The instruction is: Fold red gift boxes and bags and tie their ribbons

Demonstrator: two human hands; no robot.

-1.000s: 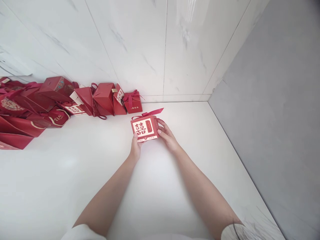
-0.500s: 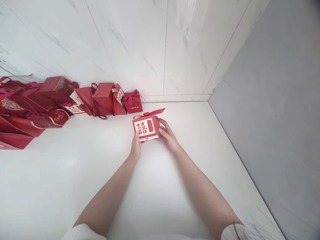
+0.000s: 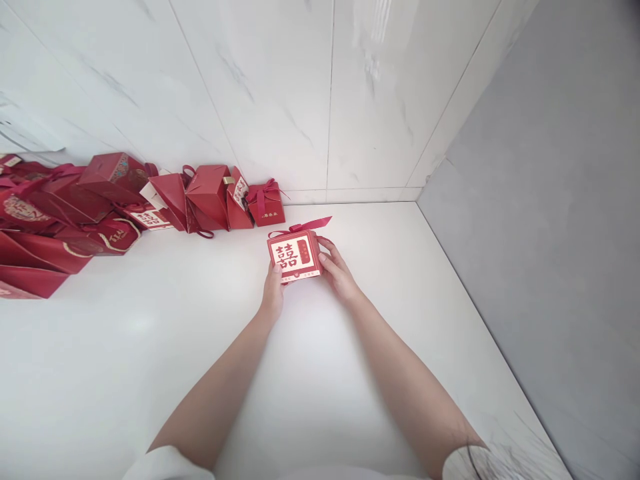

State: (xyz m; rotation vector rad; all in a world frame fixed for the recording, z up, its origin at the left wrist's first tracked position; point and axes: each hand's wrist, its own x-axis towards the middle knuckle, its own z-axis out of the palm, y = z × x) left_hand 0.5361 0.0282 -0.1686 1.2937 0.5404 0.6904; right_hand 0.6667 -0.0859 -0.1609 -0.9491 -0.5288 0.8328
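Observation:
Between both hands is a small red gift box (image 3: 295, 257), its cream label with a double-happiness character facing me. A dark red ribbon (image 3: 311, 225) is tied at its top, one tail sticking out to the right. My left hand (image 3: 273, 291) grips the lower left corner, thumb on the front and the other fingers hidden beneath. My right hand (image 3: 341, 275) holds the box's right side, thumb toward the front and fingers curled along the side.
A small red box with a bow (image 3: 267, 203) stands by the tiled wall (image 3: 280, 100). Left of it are twisted red boxes (image 3: 207, 197) and a pile of red gift boxes (image 3: 70, 197). A grey panel (image 3: 545, 220) borders the white table (image 3: 165, 360) on the right.
The gift box has shifted very slightly to the right in my hands. Both hands keep their grip, and the other boxes have not moved.

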